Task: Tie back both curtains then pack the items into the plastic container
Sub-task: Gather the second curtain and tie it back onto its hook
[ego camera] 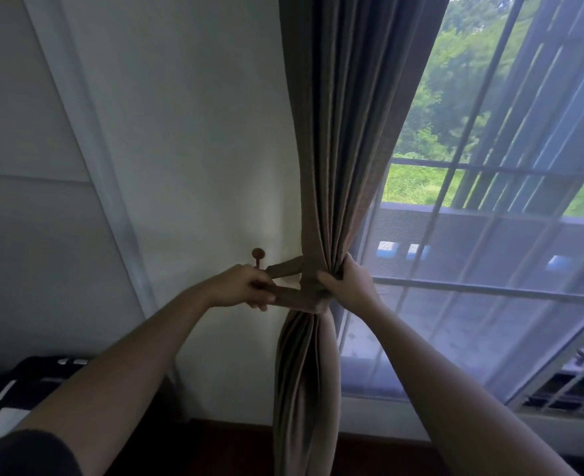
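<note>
Both hands cinch the tieback (288, 297) (unlabelled) around the curtain (331, 166).

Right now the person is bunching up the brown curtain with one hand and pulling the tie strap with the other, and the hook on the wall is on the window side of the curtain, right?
Not quite. The head view shows the hook on the bare wall side of the curtain, away from the window. The rest holds: the right hand bunches the curtain, and the left hand pulls the tie strap.
</note>
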